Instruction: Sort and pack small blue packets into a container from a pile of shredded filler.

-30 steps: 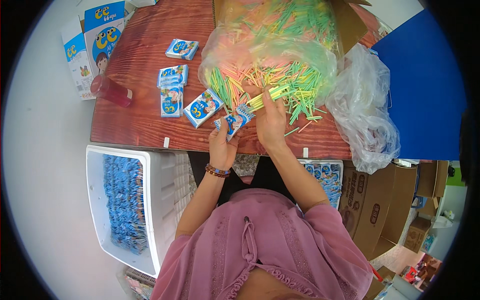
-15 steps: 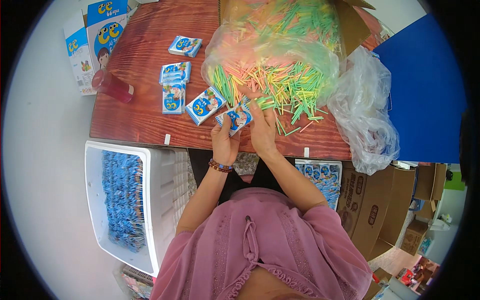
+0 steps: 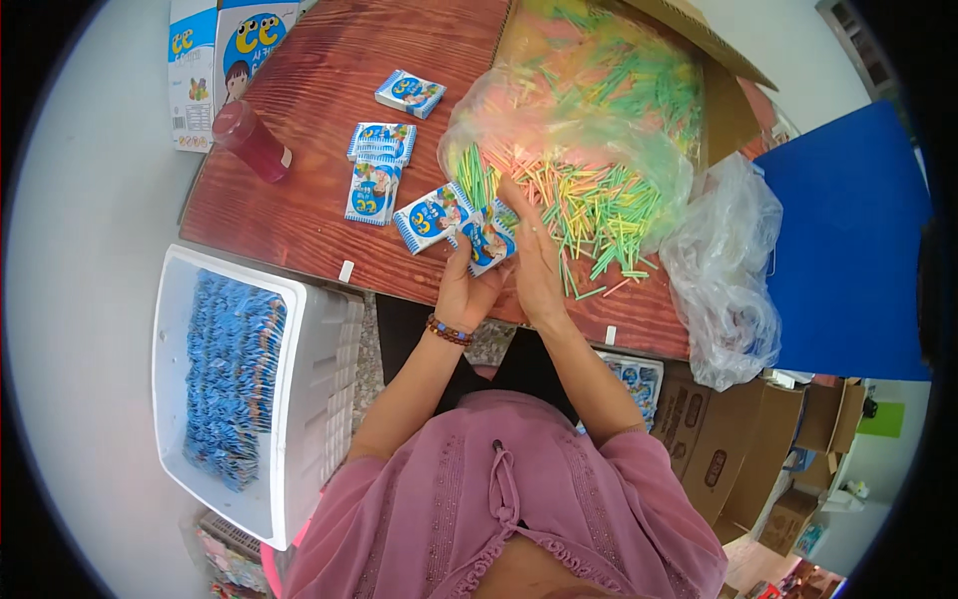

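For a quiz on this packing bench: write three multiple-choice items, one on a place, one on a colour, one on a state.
1. Where does the white bin of blue packets stand?
A. At the person's left, below the table edge
B. On the table
C. Inside the cardboard box

2. What colour is the bottle on the table?
A. Green
B. Red-pink
C. Black

3. What does the left hand hold?
A. Nothing
B. The bottle
C. A small blue and white packet

Answers: 1 A, the bin sits left of the lap, off the wood. 2 B, its body shows red-pink. 3 C, the fingers close round the packet, with the right hand against it.
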Demonstrator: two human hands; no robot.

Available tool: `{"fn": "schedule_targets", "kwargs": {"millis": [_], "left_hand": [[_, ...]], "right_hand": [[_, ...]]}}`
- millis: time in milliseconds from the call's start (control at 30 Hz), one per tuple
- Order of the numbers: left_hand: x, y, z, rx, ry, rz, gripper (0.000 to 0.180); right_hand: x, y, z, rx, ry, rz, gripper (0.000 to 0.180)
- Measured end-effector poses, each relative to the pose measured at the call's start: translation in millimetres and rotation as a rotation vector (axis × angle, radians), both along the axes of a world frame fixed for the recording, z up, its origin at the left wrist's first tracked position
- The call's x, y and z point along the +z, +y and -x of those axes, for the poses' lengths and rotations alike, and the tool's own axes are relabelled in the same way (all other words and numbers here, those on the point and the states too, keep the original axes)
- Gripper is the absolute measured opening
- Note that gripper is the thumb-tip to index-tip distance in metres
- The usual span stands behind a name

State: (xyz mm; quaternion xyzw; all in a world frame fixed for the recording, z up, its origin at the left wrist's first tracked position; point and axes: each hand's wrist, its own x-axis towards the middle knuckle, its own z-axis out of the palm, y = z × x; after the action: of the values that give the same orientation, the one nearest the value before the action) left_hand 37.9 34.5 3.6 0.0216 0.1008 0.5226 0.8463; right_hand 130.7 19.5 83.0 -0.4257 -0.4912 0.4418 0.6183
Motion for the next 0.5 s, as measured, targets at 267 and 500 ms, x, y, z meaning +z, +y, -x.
{"fn": "schedule_targets", "kwargs": {"millis": [267, 500], "left_hand": [[6, 1, 0, -0.061, -0.168, -0.020, 0.044], [5, 7, 8, 0.049, 0.056, -0.039, 0.032]], "right_hand": [[11, 5, -11, 0.017, -0.042, 0.053, 0.050], [1, -2, -35, -0.164, 0.028, 0.092, 0.034]]}}
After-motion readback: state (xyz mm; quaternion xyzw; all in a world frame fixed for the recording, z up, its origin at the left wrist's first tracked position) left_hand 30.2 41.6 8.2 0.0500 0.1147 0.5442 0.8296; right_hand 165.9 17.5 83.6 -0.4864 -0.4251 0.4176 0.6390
